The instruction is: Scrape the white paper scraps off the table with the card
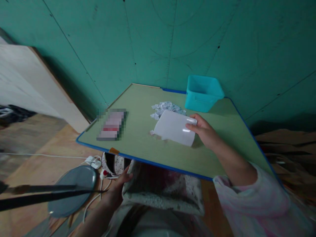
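White panel (pixel 174 126), probably light, stiff and slick, best held by an end: right hand (pixel 201 128) pinches one; left hand (pixel 120 184) grips an open container (pixel 163 203).

A pale board (pixel 39 79) stands beside the green wall (pixel 148 39).

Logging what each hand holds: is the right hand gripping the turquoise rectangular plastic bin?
No, the right hand grips a glossy white flat panel, while the bin stands apart beyond it.
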### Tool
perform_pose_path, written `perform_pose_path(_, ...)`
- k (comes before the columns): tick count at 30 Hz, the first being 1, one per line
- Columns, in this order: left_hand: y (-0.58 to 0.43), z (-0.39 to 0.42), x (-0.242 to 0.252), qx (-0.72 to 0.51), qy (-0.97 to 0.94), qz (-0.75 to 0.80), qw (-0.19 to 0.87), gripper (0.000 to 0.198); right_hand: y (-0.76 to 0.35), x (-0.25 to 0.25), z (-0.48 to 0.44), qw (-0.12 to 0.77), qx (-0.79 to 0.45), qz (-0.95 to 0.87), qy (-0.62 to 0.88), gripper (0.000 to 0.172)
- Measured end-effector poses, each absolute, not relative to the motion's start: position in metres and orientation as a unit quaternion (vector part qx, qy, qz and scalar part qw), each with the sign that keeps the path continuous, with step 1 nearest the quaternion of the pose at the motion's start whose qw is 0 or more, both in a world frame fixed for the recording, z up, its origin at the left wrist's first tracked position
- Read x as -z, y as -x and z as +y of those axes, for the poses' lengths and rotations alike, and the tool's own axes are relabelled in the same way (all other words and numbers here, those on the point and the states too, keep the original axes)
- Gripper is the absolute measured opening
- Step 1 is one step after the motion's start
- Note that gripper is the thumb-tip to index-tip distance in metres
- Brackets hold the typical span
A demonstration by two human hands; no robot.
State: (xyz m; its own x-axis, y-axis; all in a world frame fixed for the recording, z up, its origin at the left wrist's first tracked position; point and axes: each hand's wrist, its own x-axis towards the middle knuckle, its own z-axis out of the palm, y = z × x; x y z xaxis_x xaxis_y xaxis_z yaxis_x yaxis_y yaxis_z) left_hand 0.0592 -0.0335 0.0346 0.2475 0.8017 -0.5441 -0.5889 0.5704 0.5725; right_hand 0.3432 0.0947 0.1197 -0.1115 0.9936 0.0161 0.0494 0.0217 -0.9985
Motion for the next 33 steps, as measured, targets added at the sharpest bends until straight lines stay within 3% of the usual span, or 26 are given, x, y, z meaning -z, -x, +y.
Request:
perform_pose_path(11,-0.058,-0.033,-0.034,-0.44,-0.132,0.43,0.777,0.054,-0.335,-0.117,0.081,0.313,-0.607,-0.592,0.429,0.017)
perform_pose_path(17,-0.059,-0.033,-0.037,-0.433,-0.126,0.431,0.782,0.052,-0.34,-0.118,0.091,0.478,-0.52,-0.538,0.461,0.02)
perform_pose_path(20,-0.058,-0.033,-0.036,-0.433,-0.139,0.426,0.782,0.053,-0.343,-0.116,0.094,0.499,-0.48,-0.543,0.475,0.019)
perform_pose_path(26,-0.059,-0.033,-0.033,-0.439,-0.144,0.409,0.787,0.054,-0.34,-0.115,0.089,0.426,-0.512,-0.577,0.473,0.019)
perform_pose_path(33,-0.057,-0.033,-0.031,-0.437,-0.124,0.406,0.793,0.056,-0.333,-0.106,0.084,0.267,-0.569,-0.635,0.449,0.019)
